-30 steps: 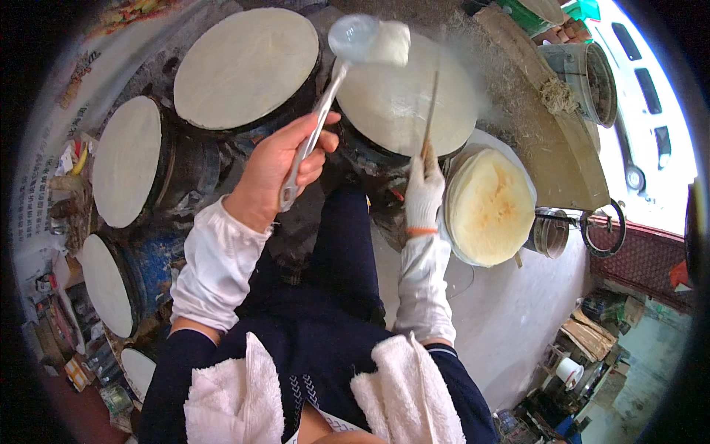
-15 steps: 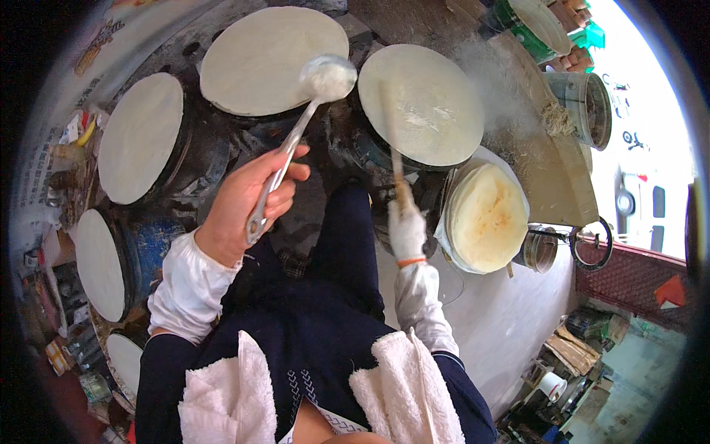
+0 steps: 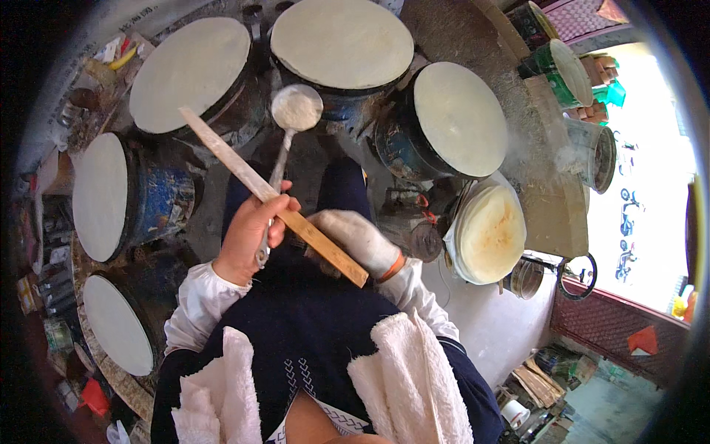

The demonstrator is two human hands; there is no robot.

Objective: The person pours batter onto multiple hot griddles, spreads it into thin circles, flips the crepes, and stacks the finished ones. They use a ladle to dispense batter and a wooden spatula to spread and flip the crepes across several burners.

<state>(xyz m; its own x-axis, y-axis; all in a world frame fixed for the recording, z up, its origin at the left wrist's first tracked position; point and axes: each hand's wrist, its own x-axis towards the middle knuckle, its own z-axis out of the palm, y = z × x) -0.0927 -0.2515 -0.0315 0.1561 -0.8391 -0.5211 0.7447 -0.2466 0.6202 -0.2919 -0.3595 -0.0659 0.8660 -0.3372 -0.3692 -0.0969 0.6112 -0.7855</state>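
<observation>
My bare left hand is closed around the handle of a metal ladle, whose bowl holds pale batter. The thumb of that hand also presses on a flat wooden strip lying slantwise across the handle. The strip's paler, floury end reaches the edge of the upper-left griddle. My right hand, in a whitish glove with an orange band at the wrist, is against or just behind the strip's lower half. Its fingers are partly hidden and blurred, so its grip is unclear.
Pale rounds cover several drum-like griddles around me, including the top middle one, the right one and the left one. A stack of browned flatbreads sits at right. Beyond it stand a cardboard sheet and buckets.
The wooden strip, earlier in my right hand over a griddle at right, now crosses the ladle under my left thumb. My right hand has come leftward and inward. The view has turned.
</observation>
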